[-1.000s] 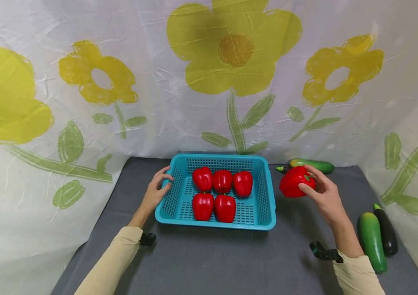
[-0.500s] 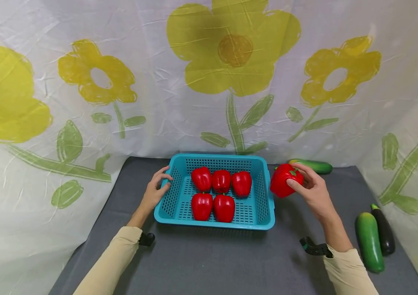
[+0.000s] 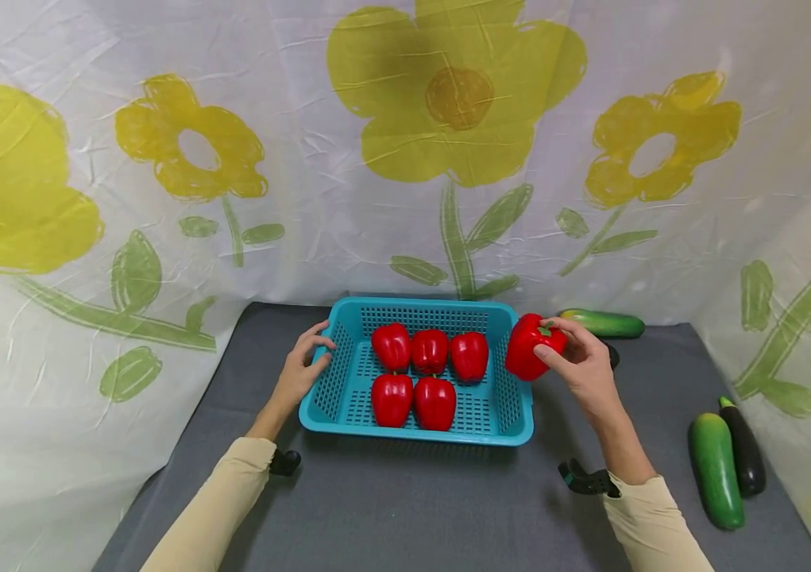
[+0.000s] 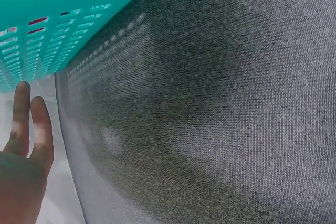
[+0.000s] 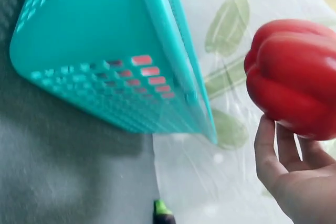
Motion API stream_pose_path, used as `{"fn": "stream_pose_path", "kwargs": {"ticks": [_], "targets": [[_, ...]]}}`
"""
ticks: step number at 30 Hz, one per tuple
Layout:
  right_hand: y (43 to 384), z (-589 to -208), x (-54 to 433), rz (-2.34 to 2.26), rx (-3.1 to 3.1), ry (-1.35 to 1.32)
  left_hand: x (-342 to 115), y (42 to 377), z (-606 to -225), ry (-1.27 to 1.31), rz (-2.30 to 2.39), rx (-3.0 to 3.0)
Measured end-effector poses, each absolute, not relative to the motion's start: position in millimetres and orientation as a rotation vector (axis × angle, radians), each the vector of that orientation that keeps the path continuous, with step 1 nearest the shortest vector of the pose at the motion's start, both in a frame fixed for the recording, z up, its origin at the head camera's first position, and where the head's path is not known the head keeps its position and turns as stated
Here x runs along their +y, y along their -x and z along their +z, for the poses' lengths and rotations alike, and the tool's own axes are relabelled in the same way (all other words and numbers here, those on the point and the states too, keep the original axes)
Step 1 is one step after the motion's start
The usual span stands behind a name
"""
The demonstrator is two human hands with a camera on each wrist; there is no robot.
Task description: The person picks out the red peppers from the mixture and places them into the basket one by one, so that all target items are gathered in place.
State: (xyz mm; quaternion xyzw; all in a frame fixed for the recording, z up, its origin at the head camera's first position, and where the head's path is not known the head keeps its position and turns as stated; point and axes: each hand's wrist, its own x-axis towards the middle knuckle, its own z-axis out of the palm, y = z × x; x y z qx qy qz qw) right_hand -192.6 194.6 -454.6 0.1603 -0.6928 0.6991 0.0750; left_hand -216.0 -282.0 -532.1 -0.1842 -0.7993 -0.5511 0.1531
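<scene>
A red bell pepper (image 3: 527,349) is pinched between the thumb and fingers of my right hand (image 3: 587,377), raised over the right rim of a blue plastic basket (image 3: 419,438). In the right wrist view the held pepper (image 5: 294,80) is outside and above the basket wall (image 5: 94,30), with fingertips under it. Several more red peppers (image 3: 430,352) lie in two rows inside the basket. My left hand (image 3: 298,373) is at the basket's left rim, fingertips right at the edge. Two extended fingers (image 4: 21,116) show by the perforated wall in the left wrist view.
A zucchini (image 3: 605,322) lies at the back right, with a dark eggplant (image 3: 614,356) mostly hidden behind my right hand. Another zucchini (image 3: 716,473) and eggplant (image 3: 743,449) lie side by side at the right edge. A flowered curtain (image 3: 291,159) hangs behind the grey table (image 3: 405,508).
My right hand has moved left with the bell pepper, from beside the basket to over its right rim. The left hand has stayed in place.
</scene>
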Motion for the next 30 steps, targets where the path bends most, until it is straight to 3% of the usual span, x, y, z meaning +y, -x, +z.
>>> {"fn": "stream_pose_path", "kwargs": {"ticks": [18,30], "targets": [[190,-457,170,2.277,-2.009,-0.545,-283,217,-534,0.542,-1.590,-2.268],[187,-459,159,2.187,-2.180,-0.481,-274,203,-505,0.562,-1.601,-2.282]]}}
